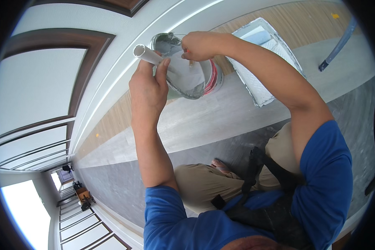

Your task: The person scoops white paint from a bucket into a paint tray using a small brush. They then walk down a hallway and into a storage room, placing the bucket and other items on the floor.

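Grey floor [108,183] spreads under everything, turning paler and then wood-toned toward its edge along the wall [41,91], which is white with brown frames. The tray [252,89], white and paint-smeared with a ribbed ramp, lies on the floor near that wood-toned edge, right of the bucket. The bucket [215,81] stands close to the same edge, its outside marked with red, its rim smeared grey and whitish matter inside. The pole [337,46], blue-grey, slants down to the right of the tray's right edge. The left hand [149,85] grips the tube [148,54], which is white and hollow; its open end points up past the bucket's left rim, and the other end reaches into the bucket. The right hand [198,45] is closed over the bucket's mouth, around a small tool [191,63] mostly hidden by the fingers. A pale-blue piece [258,36] sits at the tray's far end. Smallest is a yellow bit [334,16] on the floor's wood-toned edge.
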A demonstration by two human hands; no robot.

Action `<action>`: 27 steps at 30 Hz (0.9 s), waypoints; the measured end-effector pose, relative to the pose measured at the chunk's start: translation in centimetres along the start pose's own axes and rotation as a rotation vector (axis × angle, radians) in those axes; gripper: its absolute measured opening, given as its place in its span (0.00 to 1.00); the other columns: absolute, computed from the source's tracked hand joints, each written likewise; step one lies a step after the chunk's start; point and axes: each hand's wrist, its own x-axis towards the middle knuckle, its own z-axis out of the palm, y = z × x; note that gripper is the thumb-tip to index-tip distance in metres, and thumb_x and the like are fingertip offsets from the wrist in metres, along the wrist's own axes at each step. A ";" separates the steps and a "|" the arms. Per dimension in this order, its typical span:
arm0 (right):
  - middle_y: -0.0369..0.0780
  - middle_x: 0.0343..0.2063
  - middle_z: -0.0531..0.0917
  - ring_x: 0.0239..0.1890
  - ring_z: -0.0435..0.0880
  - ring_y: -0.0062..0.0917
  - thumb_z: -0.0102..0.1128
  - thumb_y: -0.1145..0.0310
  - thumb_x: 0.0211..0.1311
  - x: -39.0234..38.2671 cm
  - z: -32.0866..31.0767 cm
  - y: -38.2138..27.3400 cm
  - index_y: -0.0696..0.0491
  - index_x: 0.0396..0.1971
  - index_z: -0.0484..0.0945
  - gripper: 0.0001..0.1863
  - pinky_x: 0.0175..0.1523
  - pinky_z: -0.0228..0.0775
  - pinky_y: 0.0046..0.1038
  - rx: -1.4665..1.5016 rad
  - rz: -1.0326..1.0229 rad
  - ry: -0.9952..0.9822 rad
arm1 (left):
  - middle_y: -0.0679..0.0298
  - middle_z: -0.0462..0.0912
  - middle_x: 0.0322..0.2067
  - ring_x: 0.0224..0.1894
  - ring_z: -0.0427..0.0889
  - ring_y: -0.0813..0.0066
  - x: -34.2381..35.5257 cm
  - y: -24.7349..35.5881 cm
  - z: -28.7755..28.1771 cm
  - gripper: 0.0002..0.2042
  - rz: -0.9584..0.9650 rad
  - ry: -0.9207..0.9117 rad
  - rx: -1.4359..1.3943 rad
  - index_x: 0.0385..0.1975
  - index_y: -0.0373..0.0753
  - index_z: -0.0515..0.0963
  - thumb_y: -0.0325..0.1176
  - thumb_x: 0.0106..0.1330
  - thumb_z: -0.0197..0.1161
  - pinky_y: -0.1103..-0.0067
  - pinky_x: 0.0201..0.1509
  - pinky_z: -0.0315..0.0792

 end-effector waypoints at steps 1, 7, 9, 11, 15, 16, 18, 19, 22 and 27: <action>0.46 0.19 0.84 0.20 0.84 0.35 0.59 0.58 0.70 -0.4 -0.7 -0.1 0.59 0.29 0.84 0.19 0.29 0.77 0.37 0.031 0.034 -0.038 | 0.47 0.85 0.34 0.36 0.85 0.48 0.1 0.1 0.1 0.13 -0.006 0.003 0.000 0.48 0.35 0.76 0.37 0.72 0.62 0.63 0.40 0.76; 0.42 0.12 0.78 0.12 0.76 0.30 0.58 0.56 0.70 -1.0 -2.2 -0.7 0.61 0.22 0.80 0.23 0.23 0.71 0.33 0.177 0.091 0.035 | 0.47 0.85 0.33 0.35 0.85 0.48 -0.2 0.2 -0.1 0.12 -0.022 0.009 -0.032 0.47 0.35 0.76 0.36 0.72 0.62 0.63 0.40 0.76; 0.41 0.11 0.77 0.13 0.75 0.30 0.58 0.55 0.70 -0.3 -2.1 -0.2 0.60 0.21 0.80 0.24 0.24 0.70 0.33 0.214 0.038 0.125 | 0.47 0.85 0.33 0.35 0.85 0.48 -0.2 0.2 -0.2 0.12 -0.014 0.013 -0.032 0.46 0.35 0.76 0.36 0.72 0.62 0.63 0.40 0.76; 0.42 0.11 0.76 0.14 0.75 0.30 0.57 0.53 0.70 0.6 -1.1 0.1 0.60 0.19 0.79 0.26 0.26 0.70 0.33 0.222 -0.002 0.218 | 0.47 0.85 0.33 0.35 0.85 0.48 -0.2 0.4 -0.2 0.12 -0.010 0.010 -0.024 0.46 0.34 0.76 0.36 0.72 0.62 0.64 0.39 0.76; 0.44 0.11 0.76 0.16 0.76 0.32 0.57 0.52 0.70 1.2 0.7 0.9 0.60 0.17 0.78 0.28 0.29 0.70 0.35 0.244 -0.052 0.344 | 0.48 0.85 0.32 0.34 0.85 0.49 -0.1 0.6 -0.3 0.11 0.003 0.012 -0.011 0.46 0.34 0.76 0.36 0.72 0.62 0.64 0.39 0.76; 0.44 0.10 0.76 0.16 0.76 0.33 0.58 0.52 0.70 1.3 0.9 1.1 0.61 0.17 0.78 0.28 0.29 0.70 0.36 0.242 -0.048 0.354 | 0.48 0.85 0.32 0.34 0.85 0.49 -0.1 0.6 -0.3 0.12 -0.002 0.009 -0.013 0.45 0.34 0.76 0.36 0.72 0.62 0.64 0.38 0.76; 0.45 0.10 0.75 0.16 0.76 0.33 0.57 0.52 0.70 1.6 1.2 1.5 0.61 0.16 0.78 0.28 0.29 0.71 0.36 0.242 -0.007 0.342 | 0.48 0.85 0.32 0.34 0.86 0.50 -0.1 0.6 -0.3 0.12 -0.015 0.008 -0.010 0.45 0.34 0.77 0.36 0.72 0.62 0.65 0.38 0.76; 0.45 0.10 0.75 0.15 0.76 0.33 0.57 0.52 0.70 1.9 1.1 1.6 0.61 0.16 0.77 0.29 0.28 0.71 0.35 0.242 0.031 0.319 | 0.48 0.85 0.32 0.34 0.86 0.50 -0.2 0.5 -0.2 0.12 -0.023 0.009 -0.005 0.45 0.34 0.77 0.36 0.72 0.62 0.65 0.38 0.77; 0.44 0.09 0.76 0.11 0.76 0.32 0.57 0.52 0.70 1.6 1.1 2.2 0.61 0.14 0.77 0.29 0.22 0.72 0.34 0.268 0.117 0.219 | 0.48 0.85 0.32 0.34 0.86 0.50 -0.2 0.4 -0.1 0.12 -0.022 0.012 0.011 0.45 0.35 0.77 0.37 0.72 0.62 0.64 0.38 0.77; 0.44 0.09 0.77 0.08 0.76 0.30 0.54 0.52 0.71 0.8 0.2 2.2 0.61 0.14 0.77 0.30 0.17 0.72 0.32 0.247 0.195 0.055 | 0.48 0.85 0.32 0.34 0.86 0.49 0.0 0.0 0.0 0.12 0.026 0.033 0.013 0.45 0.35 0.77 0.37 0.72 0.62 0.64 0.38 0.77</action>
